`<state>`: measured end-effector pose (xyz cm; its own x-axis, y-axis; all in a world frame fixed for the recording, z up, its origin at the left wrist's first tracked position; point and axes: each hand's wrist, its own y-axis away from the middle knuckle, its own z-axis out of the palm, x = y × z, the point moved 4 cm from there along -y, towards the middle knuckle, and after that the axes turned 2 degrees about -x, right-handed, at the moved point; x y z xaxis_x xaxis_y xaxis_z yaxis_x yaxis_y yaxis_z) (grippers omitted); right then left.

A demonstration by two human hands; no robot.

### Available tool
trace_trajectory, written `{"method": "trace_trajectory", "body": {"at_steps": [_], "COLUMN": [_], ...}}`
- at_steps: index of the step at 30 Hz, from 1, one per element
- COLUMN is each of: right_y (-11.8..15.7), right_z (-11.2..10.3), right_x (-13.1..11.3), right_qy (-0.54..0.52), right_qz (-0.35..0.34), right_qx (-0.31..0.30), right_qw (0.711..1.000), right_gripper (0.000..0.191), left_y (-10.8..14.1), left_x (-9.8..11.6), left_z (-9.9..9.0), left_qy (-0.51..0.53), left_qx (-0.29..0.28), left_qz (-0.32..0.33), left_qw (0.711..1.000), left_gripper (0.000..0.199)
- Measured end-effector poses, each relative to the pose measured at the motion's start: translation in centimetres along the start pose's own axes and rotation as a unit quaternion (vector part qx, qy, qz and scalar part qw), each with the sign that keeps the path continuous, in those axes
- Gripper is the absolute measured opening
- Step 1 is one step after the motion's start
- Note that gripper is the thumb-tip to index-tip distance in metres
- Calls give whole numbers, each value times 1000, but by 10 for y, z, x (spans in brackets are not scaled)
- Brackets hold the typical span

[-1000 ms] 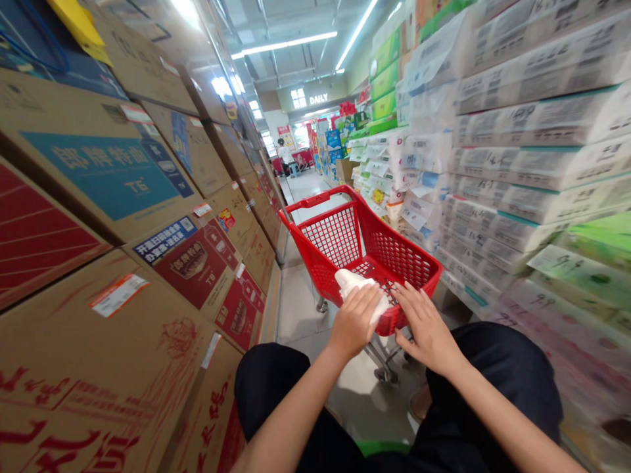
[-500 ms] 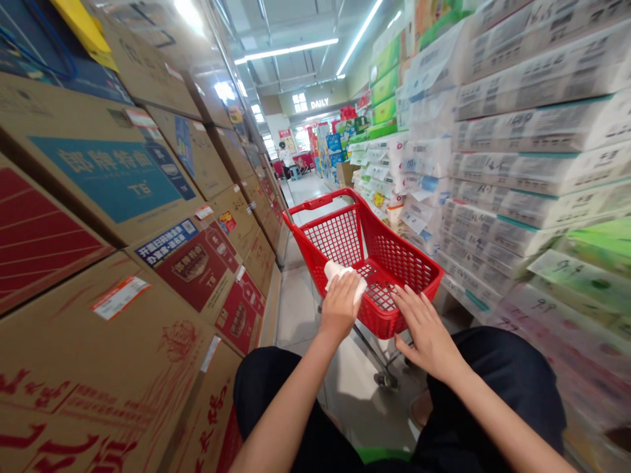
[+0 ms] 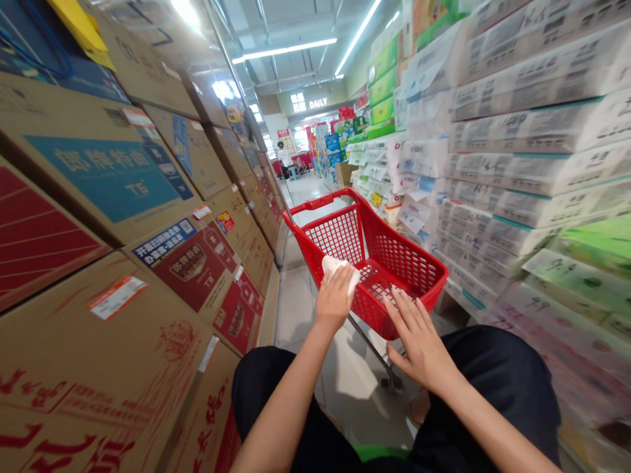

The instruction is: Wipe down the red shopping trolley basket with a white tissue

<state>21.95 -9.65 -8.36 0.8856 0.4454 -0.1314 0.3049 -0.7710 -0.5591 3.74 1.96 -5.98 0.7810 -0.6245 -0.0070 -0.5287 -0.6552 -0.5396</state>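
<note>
A red plastic shopping cart (image 3: 409,263) with a grid-patterned basket stands right in front of my knees, its handle at the far end. My left hand (image 3: 336,295) is closed over a white cloth (image 3: 336,265) and presses it on the cart's left rim. My right hand (image 3: 419,341) lies with fingers stretched and spread at the near rim, fingertips on or just over the edge; exact contact cannot be made out. Nothing shows in the right hand. The cart's metal frame and a caster (image 3: 392,383) show below the basket.
Stacked cardboard cartons (image 3: 113,177) wall in the left side. Tall piles of plastic-wrapped packs (image 3: 522,151) line the right, close to the cart. The tiled aisle floor (image 3: 303,187) runs ahead between them. Far down it, a person (image 3: 284,157) sits near a stool.
My left hand and the white cloth have shifted slightly left along the rim. My right hand has moved a little left too, and the cart's near end has swung slightly to the right.
</note>
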Motion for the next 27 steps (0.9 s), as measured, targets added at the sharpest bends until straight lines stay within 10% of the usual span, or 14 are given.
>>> {"method": "trace_trajectory", "body": {"at_steps": [8, 17, 27], "right_y": [4, 4, 10], "right_z": [4, 3, -3], "right_x": [0, 9, 25], "right_qy": [-3, 40, 40], "right_qz": [-12, -15, 3], "right_qx": [17, -10, -2], "right_qw": [1000, 999, 999], "right_gripper": [95, 91, 91], "left_y": [25, -10, -6], "left_x": [65, -7, 11], "left_z": [-7, -5, -3], "left_qy": [36, -43, -19], "left_qx": [-34, -32, 0], "left_qz": [113, 37, 40], "left_qw": [992, 998, 999], "left_gripper": [61, 43, 41]}}
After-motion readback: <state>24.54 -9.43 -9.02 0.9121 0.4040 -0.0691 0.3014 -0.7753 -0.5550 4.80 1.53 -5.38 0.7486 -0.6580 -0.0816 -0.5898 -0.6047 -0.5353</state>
